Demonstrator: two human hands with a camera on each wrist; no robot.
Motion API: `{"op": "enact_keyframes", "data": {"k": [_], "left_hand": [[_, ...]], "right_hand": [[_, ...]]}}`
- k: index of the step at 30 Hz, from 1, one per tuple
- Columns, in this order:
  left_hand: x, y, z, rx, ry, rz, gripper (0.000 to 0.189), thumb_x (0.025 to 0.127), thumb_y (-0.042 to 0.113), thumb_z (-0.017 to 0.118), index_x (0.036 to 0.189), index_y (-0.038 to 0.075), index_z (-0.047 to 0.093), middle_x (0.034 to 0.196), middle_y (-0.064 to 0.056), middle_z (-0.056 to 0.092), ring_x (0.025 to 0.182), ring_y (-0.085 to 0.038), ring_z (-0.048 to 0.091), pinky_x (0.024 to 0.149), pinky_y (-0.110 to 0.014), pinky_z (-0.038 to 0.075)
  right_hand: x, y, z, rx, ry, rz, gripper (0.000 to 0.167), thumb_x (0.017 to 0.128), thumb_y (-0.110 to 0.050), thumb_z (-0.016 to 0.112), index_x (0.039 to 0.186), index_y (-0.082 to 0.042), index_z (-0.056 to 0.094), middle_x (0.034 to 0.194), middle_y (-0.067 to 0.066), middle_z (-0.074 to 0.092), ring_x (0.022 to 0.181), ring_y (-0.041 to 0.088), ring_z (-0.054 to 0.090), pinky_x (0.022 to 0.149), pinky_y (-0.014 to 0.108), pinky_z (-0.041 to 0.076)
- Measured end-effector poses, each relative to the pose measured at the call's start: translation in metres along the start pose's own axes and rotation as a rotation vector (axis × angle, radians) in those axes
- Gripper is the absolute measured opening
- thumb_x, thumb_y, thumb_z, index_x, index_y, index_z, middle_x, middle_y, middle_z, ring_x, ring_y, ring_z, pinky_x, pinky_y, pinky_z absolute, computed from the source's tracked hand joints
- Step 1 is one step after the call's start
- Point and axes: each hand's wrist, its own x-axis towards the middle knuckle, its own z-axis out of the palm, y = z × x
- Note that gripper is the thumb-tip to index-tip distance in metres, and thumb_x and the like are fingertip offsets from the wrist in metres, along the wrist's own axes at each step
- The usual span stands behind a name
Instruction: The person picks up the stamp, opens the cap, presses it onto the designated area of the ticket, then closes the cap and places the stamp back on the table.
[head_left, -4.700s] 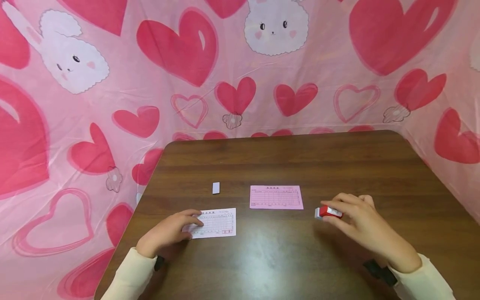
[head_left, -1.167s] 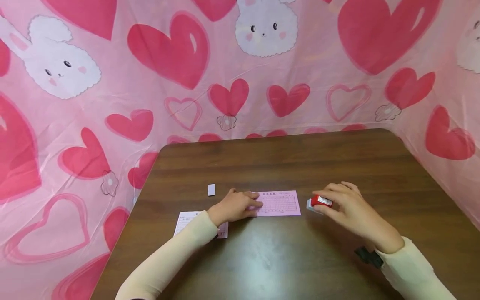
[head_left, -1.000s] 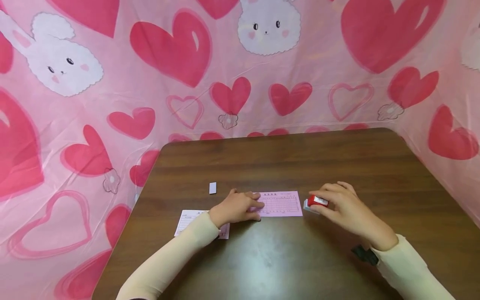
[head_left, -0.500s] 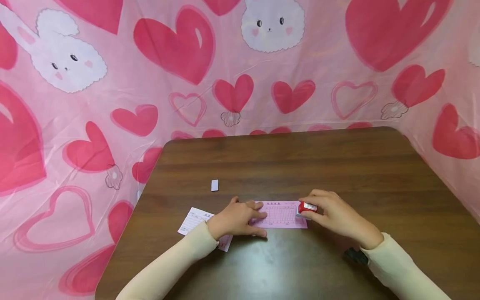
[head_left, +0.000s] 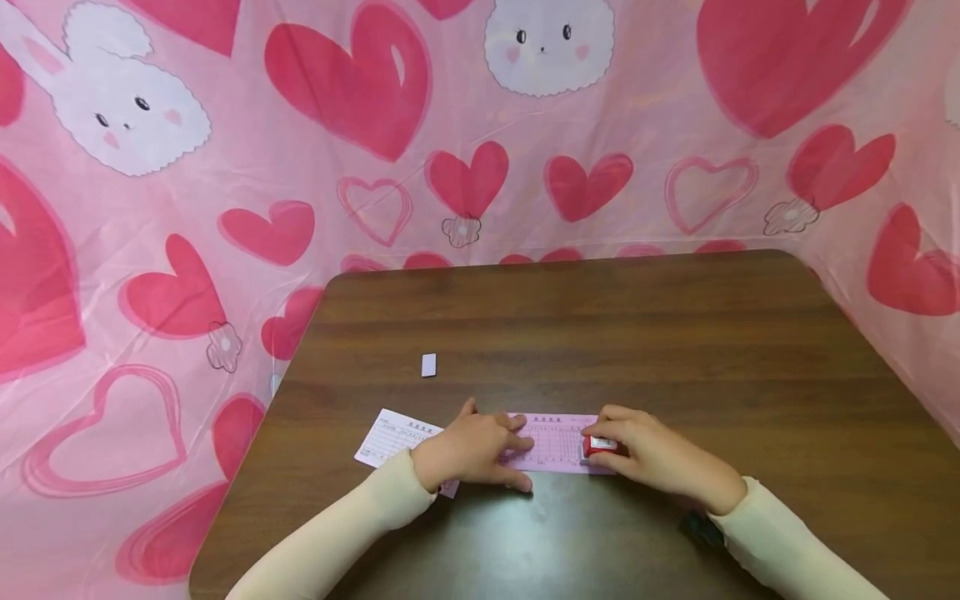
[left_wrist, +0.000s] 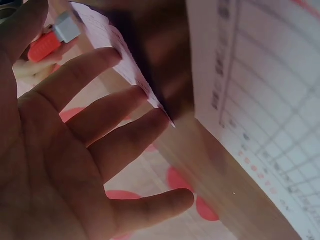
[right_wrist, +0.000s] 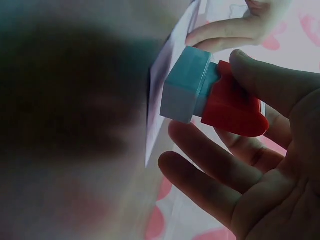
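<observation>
A pink printed slip (head_left: 555, 433) lies on the table in the head view. My left hand (head_left: 480, 450) rests on its left end with the fingers spread. Between thumb and fingers, my right hand (head_left: 660, 454) grips a red stamp (head_left: 602, 445) over the slip's right part. In the right wrist view the stamp's grey-blue base (right_wrist: 185, 85) faces the paper at very close range; I cannot tell if it touches. A white printed slip (head_left: 390, 437) lies askew, partly hidden under my left hand and wrist; it looms close in the left wrist view.
A small pale rectangular piece (head_left: 429, 365) sits farther back on the brown wooden table (head_left: 637, 325). Behind the table hangs a pink cloth (head_left: 517, 133) with hearts and rabbits. A dark band (head_left: 702, 528) shows at the right wrist.
My left hand has moved from the white slip to the pink one. The right hand has carried the stamp left over the pink slip. Both slips shifted toward me; the white one turned.
</observation>
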Motion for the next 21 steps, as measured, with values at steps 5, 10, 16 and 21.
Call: {"op": "enact_keyframes", "data": {"k": [5, 10, 16, 21], "left_hand": [[-0.004, 0.004, 0.001, -0.003, -0.002, -0.003, 0.066, 0.088, 0.070, 0.072, 0.142, 0.031, 0.069, 0.156, -0.003, 0.055, 0.139, -0.022, 0.057, 0.111, -0.075, 0.033], [-0.005, 0.006, 0.004, 0.006, 0.002, -0.001, 0.066, 0.088, 0.071, 0.071, 0.142, 0.032, 0.069, 0.156, -0.003, 0.055, 0.141, -0.022, 0.056, 0.110, -0.075, 0.034], [-0.008, 0.008, 0.003, -0.001, 0.000, 0.002, 0.067, 0.089, 0.070, 0.071, 0.142, 0.031, 0.069, 0.156, -0.004, 0.055, 0.141, -0.023, 0.056, 0.109, -0.076, 0.035], [-0.009, 0.009, 0.002, -0.011, -0.006, 0.003, 0.067, 0.089, 0.071, 0.071, 0.143, 0.030, 0.069, 0.156, -0.004, 0.055, 0.142, -0.022, 0.055, 0.109, -0.076, 0.035]], "right_hand": [[-0.003, -0.002, 0.007, -0.008, -0.005, -0.017, 0.021, 0.090, -0.015, 0.086, 0.109, -0.012, 0.079, 0.096, -0.014, 0.057, 0.079, 0.000, 0.052, 0.067, 0.020, 0.048], [-0.006, -0.003, 0.010, 0.000, 0.013, -0.060, 0.021, 0.088, -0.013, 0.087, 0.108, -0.012, 0.079, 0.097, -0.013, 0.059, 0.080, -0.001, 0.052, 0.067, 0.019, 0.049], [-0.008, -0.004, 0.012, 0.007, 0.022, -0.085, 0.020, 0.088, -0.012, 0.086, 0.107, -0.011, 0.080, 0.098, -0.013, 0.062, 0.081, -0.001, 0.054, 0.068, 0.019, 0.050], [-0.008, -0.005, 0.012, 0.010, 0.020, -0.092, 0.018, 0.090, -0.012, 0.085, 0.106, -0.011, 0.079, 0.097, -0.013, 0.061, 0.082, -0.001, 0.053, 0.068, 0.020, 0.050]]}}
